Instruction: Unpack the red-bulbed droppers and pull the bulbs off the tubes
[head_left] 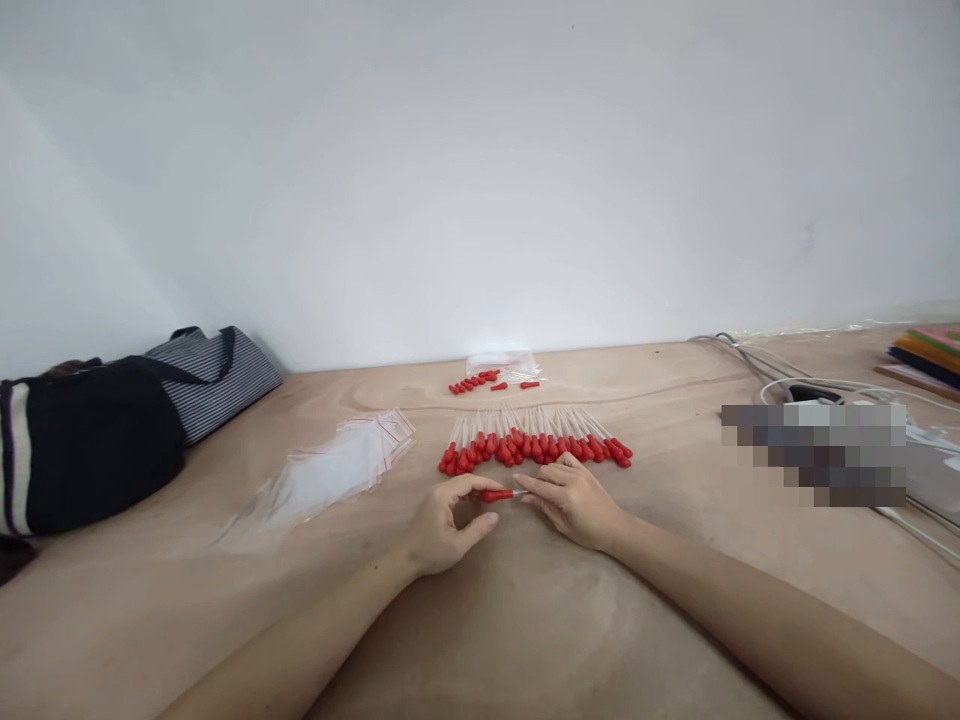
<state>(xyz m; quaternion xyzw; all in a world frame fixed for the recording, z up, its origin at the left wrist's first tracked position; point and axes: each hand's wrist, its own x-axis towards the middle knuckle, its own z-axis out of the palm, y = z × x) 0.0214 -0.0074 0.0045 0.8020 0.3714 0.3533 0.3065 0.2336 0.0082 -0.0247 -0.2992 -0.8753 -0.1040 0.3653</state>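
My left hand [447,521] and my right hand [571,497] meet over a wooden table [525,620]. Between their fingertips lies one small dropper with a red rubber bulb [497,495]; the left thumb and forefinger pinch the bulb end, the right fingers hold the clear tube end. Just beyond the hands lies a row of several droppers [536,445], red bulbs toward me, clear tubes fanned away. Farther back lie several loose red bulbs [480,381] beside a clear packet [504,363].
A pile of small clear zip bags [337,470] lies left of the row. A black bag [86,440] and a striped bag [214,370] sit at far left. White cables [810,385], a blurred patch and coloured sheets [926,350] are on the right. A white wall rises behind.
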